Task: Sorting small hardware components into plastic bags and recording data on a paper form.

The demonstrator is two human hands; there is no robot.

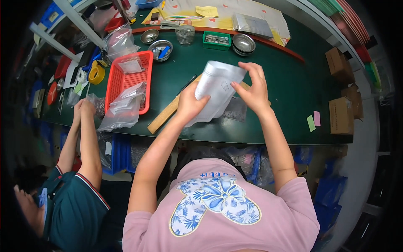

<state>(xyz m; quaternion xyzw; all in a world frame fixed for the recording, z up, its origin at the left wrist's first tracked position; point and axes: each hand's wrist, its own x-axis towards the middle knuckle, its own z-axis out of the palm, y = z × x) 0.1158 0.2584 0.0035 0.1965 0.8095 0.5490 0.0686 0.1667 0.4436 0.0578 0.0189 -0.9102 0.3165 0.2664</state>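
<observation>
White printed paper (pixel 213 90), curved and seemingly of more than one layer, is raised above the green table in front of me. My left hand (pixel 191 103) grips its left edge, thumb on the near face and fingers mostly hidden behind. At the paper's upper right edge is my right hand (pixel 255 88), thumb and fingers spread apart with the fingertips at the paper; whether they press on it is unclear. Beneath lie a long tan wooden strip (pixel 164 114), a black pen (pixel 189 83) and a grey, see-through flat bag (pixel 235 110), partly covered by the paper.
Left of me, a co-worker's hands (pixel 86 108) are beside a red basket (pixel 110 86) with plastic bags. Metal bowls (pixel 243 43) and a green tray (pixel 216 46) stand farther back. Cardboard boxes (pixel 341 115) and sticky notes (pixel 311 123) are at the right.
</observation>
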